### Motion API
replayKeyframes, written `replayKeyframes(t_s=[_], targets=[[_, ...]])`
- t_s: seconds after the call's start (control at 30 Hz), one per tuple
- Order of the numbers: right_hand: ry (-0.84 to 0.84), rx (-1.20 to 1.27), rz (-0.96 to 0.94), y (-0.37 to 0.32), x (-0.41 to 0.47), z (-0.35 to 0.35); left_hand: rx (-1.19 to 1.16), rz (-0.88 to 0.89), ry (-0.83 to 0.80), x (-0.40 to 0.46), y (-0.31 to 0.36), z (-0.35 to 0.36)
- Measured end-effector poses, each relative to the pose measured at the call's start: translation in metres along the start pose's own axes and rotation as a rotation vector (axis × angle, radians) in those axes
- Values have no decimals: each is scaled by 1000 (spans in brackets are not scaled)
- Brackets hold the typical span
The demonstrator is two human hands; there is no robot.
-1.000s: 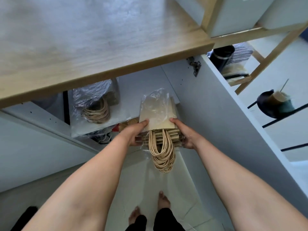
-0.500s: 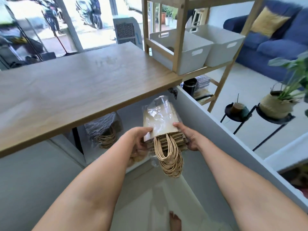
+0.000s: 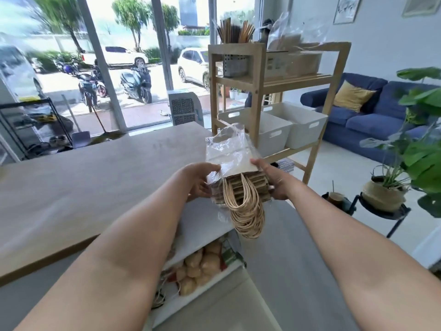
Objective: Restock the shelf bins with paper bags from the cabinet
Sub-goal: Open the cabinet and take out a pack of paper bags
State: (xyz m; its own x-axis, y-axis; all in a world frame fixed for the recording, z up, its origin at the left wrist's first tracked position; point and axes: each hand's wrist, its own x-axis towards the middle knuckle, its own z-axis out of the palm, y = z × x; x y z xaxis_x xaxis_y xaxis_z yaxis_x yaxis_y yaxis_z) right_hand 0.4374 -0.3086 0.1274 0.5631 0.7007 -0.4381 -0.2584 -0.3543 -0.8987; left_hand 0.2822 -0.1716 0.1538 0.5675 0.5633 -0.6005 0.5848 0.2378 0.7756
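Head view. I hold the bundle of paper bags (image 3: 241,173) up in front of me, above the near corner of the bench (image 3: 100,177). Step in hand, as I judge it: carrying stock from the cabinet (image 3: 207,237) to the shelf bins.

My left hand (image 3: 200,180) clasps the bundle's left side, thumb laid over the top. My right hand (image 3: 274,180) clasps the right side, fingers curled round the edge. The bundle sits squeezed between both palms. A clear plastic wrap (image 3: 226,146) covers it, loose at the far end. The twine handles (image 3: 245,216) hang down toward me, free.

Ahead and slightly right stands the wooden shelf (image 3: 260,77). Two white bins (image 3: 274,130) sit side by side on its middle level, well apart from the bundle.

Next move, I reckon: carry the bundle over to a bin. The wrap probably needs to come off first, and the dangling handles could snag on the rim.
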Motion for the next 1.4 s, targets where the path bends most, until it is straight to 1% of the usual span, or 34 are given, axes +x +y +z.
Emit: replayKeyframes(t_s=[0.1,0.17,0.3,0.4,0.53,0.63,0.77,0.93,1.03,1.17,1.3,1.4], targets=[[-106,-15,-14,-25,27,22,-13,3,39,5,15,-29],[-142,-42,2,-38,55,35,-51,-18,64,19,22,-46],[-180,-70,13,-59,116,57,-96,-54,127,62,37,-74],[-226,-48,55,-72,162,66,-117,-70,185,93,51,-85],[-236,-80,116,-94,221,79,-157,-101,275,128,71,-100],[-292,-105,143,-108,252,92,-165,-125,350,148,83,-111],[-313,-210,146,-113,281,103,-173,-154,448,171,84,-120],[-336,-387,72,-117,287,101,-243,-202,497,181,77,-121],[-333,-389,89,-119,285,101,-278,-192,494,182,72,-119],[-282,-395,65,-116,278,102,-198,-172,489,177,75,-113],[-197,-383,-39,-114,248,102,-89,-137,529,149,81,-104],[-144,-394,-98,-104,223,95,18,-98,524,122,74,-92]])
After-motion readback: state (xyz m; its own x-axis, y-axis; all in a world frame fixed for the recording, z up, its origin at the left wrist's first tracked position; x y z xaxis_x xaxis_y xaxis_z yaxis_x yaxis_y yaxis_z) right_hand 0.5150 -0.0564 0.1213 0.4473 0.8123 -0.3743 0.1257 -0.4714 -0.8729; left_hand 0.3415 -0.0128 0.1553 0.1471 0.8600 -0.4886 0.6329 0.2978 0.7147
